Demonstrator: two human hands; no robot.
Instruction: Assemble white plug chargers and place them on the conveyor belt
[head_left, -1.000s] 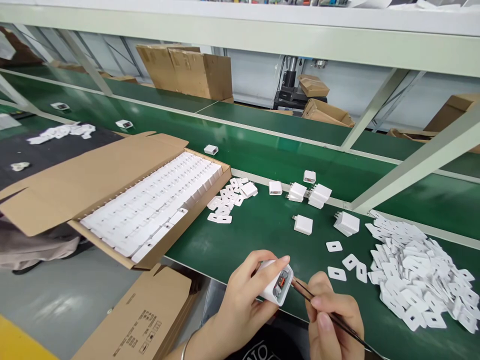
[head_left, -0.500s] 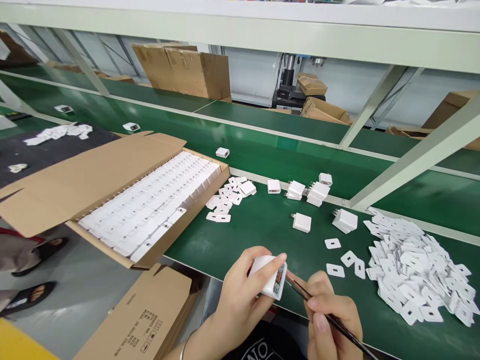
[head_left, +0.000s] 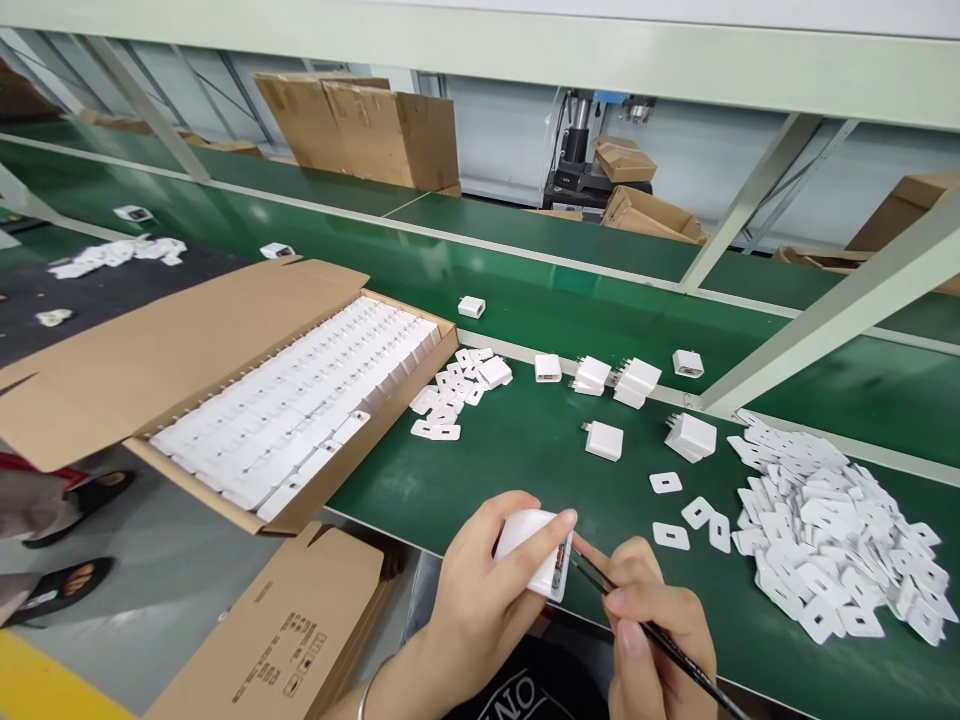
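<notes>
My left hand (head_left: pixel 487 590) is closed round a white charger housing (head_left: pixel 525 545), whose open end faces right and shows components inside. In my right hand (head_left: pixel 656 620) is a pair of dark tweezers (head_left: pixel 679 655), its tips at that open end. Beyond my hands, several white chargers lie on the green bench, among them one with its plug to the left (head_left: pixel 603 440). To the right are loose white plates with slots (head_left: pixel 670 536) and a large heap of them (head_left: pixel 832 540). A smaller group of plates (head_left: pixel 446 400) lies beside the carton.
An open carton (head_left: pixel 352 450) of white units in rows stands at left. White chargers, one of them near the carton (head_left: pixel 472 307), sit on the moving-looking green belt (head_left: pixel 525 265) behind. A slanted post (head_left: pixel 832 310) rises at right. Another person's feet (head_left: pixel 75 580) show at lower left.
The chargers on the belt behind have shifted right. My left hand has turned the housing slightly, so less of its open end shows. The tweezer tips remain at the opening.
</notes>
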